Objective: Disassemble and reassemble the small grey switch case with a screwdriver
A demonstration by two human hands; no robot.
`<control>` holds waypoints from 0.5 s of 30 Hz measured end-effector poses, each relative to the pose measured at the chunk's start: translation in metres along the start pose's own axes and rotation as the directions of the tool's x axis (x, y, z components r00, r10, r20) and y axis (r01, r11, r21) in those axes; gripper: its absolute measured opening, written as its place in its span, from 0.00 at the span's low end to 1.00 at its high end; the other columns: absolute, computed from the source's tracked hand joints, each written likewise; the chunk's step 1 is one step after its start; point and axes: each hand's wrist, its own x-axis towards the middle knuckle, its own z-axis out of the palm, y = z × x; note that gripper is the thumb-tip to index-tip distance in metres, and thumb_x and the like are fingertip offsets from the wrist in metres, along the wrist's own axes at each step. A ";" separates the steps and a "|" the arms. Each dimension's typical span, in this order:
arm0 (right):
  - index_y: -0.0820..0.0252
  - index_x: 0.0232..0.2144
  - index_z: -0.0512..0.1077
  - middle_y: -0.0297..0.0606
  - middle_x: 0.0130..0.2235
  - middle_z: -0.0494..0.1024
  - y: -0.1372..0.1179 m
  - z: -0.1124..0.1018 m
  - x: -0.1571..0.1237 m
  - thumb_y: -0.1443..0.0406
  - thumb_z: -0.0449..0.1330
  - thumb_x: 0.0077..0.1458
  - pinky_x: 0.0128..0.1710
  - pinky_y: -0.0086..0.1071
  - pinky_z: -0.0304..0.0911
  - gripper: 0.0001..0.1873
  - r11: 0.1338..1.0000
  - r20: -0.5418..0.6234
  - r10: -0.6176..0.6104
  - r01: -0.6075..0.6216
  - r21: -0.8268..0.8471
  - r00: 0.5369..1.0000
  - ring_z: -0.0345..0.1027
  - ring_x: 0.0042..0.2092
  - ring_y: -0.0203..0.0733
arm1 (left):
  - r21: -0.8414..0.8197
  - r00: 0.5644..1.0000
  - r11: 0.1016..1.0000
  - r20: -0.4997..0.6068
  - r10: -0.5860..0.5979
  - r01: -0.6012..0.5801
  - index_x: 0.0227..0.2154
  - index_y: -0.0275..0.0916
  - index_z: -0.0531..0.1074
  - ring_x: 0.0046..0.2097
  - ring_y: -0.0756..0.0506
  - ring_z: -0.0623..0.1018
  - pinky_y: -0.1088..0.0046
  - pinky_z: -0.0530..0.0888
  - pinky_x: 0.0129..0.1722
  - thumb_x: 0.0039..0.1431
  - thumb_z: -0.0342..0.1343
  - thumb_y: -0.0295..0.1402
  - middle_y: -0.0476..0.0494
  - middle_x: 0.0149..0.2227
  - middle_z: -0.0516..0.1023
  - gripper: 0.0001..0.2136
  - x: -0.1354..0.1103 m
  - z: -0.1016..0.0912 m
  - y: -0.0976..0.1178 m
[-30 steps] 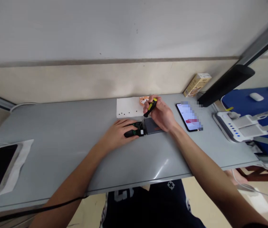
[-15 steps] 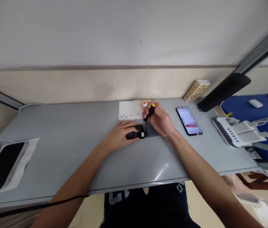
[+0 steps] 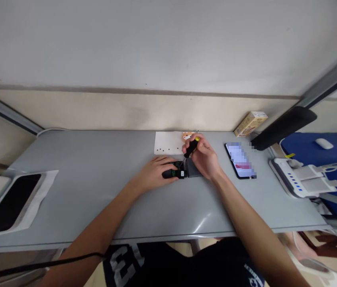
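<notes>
My left hand [image 3: 154, 174] presses a small opened black device [image 3: 181, 174] with a green circuit board against the table, thumb and fingers on either side of it. My right hand [image 3: 206, 158] is wrapped around the handle of a screwdriver [image 3: 191, 148], black with a yellow end. The shaft slants down to the left, its tip at the board; whether it sits in a screw is too small to tell. A flat dark grey piece [image 3: 193, 170] lies against the device's right side, partly under my right hand.
Behind my hands, white paper [image 3: 168, 140] carries several small dark specks and an orange-and-white picture. A lit phone [image 3: 239, 159] and a power strip [image 3: 288, 181] lie to the right, a small carton [image 3: 250, 123] behind. At far left rests a dark-screened device [image 3: 13, 203]; a black cable [image 3: 43, 264] crosses my left forearm.
The camera view has shifted and tilted slightly. The screwdriver's handle leans further right, while its tip stays at the board. My left hand keeps its hold on the device.
</notes>
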 end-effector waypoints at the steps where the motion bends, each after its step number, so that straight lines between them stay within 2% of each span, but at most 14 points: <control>1: 0.52 0.39 0.70 0.37 0.35 0.67 0.000 0.000 0.000 0.50 0.58 0.64 0.41 0.38 0.64 0.14 1.000 -0.007 0.013 -0.013 0.013 1.000 0.63 0.36 0.42 | -0.001 1.000 1.000 -0.004 0.003 -0.003 0.43 0.46 0.79 0.58 0.41 0.77 0.57 0.71 0.61 0.63 0.63 0.42 0.46 0.56 0.79 0.10 0.000 0.000 0.000; 5: 0.51 0.42 0.69 0.33 0.30 0.61 0.000 0.002 0.000 0.47 0.53 0.67 0.33 0.35 0.59 0.16 0.994 -0.033 0.003 0.000 0.111 0.999 0.56 0.30 0.40 | 0.009 1.000 1.000 -0.013 0.004 -0.003 0.43 0.46 0.79 0.58 0.41 0.77 0.57 0.71 0.61 0.64 0.63 0.43 0.45 0.56 0.79 0.10 0.000 0.000 -0.001; 8: 0.50 0.39 0.66 0.30 0.28 0.58 0.001 0.003 0.001 0.50 0.57 0.66 0.30 0.31 0.55 0.12 0.987 -0.030 -0.008 0.013 0.161 1.000 0.51 0.28 0.38 | 0.021 1.000 1.000 0.002 0.003 -0.003 0.43 0.46 0.79 0.57 0.40 0.78 0.56 0.72 0.60 0.64 0.63 0.43 0.45 0.56 0.79 0.10 0.000 0.000 -0.002; 11: 0.51 0.35 0.64 0.31 0.30 0.63 0.003 0.002 0.002 0.51 0.61 0.63 0.32 0.31 0.58 0.14 0.993 -0.061 -0.026 0.033 0.111 0.998 0.56 0.30 0.38 | 0.015 1.000 1.000 -0.008 0.015 -0.014 0.43 0.45 0.79 0.56 0.40 0.78 0.56 0.73 0.59 0.63 0.63 0.42 0.44 0.56 0.79 0.10 0.000 0.000 -0.004; 15: 0.52 0.38 0.68 0.36 0.37 0.69 0.003 0.002 0.006 0.48 0.61 0.62 0.36 0.35 0.65 0.16 1.000 -0.044 -0.007 0.007 0.010 0.999 0.64 0.36 0.40 | 0.009 0.999 0.999 -0.036 0.039 -0.039 0.44 0.45 0.79 0.56 0.40 0.78 0.56 0.73 0.60 0.63 0.63 0.41 0.43 0.56 0.79 0.10 0.001 0.001 -0.007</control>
